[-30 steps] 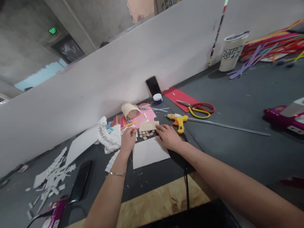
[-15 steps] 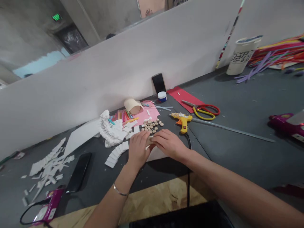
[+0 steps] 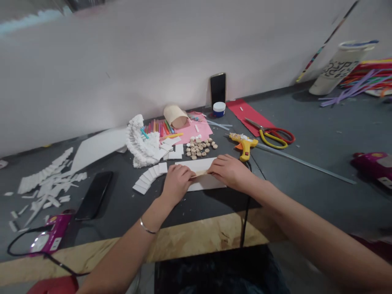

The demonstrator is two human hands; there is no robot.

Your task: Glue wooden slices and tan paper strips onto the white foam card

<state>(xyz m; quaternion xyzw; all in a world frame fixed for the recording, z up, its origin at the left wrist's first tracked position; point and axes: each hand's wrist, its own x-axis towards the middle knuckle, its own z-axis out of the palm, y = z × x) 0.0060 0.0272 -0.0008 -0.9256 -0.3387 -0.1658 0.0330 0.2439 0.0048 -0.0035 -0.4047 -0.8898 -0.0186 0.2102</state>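
My left hand (image 3: 177, 181) and my right hand (image 3: 230, 171) are closed on the two ends of a thin beige strip (image 3: 201, 174). Its exact kind is hard to make out, and the fingers hide both ends. Beneath it lies a white card (image 3: 196, 164), showing on both sides of the strip. Small round beige pieces (image 3: 199, 152) are heaped just beyond the card. To the left, several white rectangles (image 3: 150, 177) are fanned out in a curve. A yellow hot glue gun (image 3: 246, 145) rests right of the pieces.
Red-and-yellow scissors (image 3: 272, 136) lie on red paper (image 3: 245, 112). A propped phone (image 3: 218, 87) stands behind a small jar (image 3: 219, 109). White fluffy material (image 3: 141, 145), a beige roll (image 3: 176, 116), a flat black phone (image 3: 94, 195) and white scraps (image 3: 50, 183) occupy the left side.
My hands have moved apart, and the beige strip now stretches visibly between them. More of the white card shows. The view has tipped downward.
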